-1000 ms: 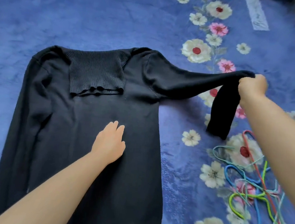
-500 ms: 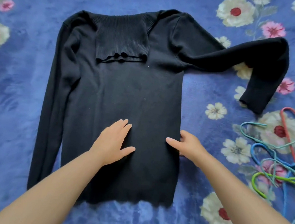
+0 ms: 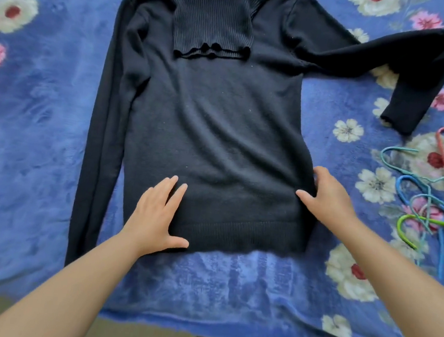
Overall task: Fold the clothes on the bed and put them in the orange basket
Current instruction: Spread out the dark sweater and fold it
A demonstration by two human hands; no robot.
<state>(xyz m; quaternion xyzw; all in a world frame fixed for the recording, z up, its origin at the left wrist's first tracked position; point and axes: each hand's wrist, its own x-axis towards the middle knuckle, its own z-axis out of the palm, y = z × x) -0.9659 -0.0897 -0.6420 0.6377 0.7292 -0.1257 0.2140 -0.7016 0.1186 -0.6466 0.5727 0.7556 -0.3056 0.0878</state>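
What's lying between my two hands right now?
In the head view, only the lower body of the black sweater lies between the left hand and the right hand, both resting on it just above the ribbed hem.

Nothing here can be read: no words, labels, brand marks, numbers or signs show anywhere in the frame.
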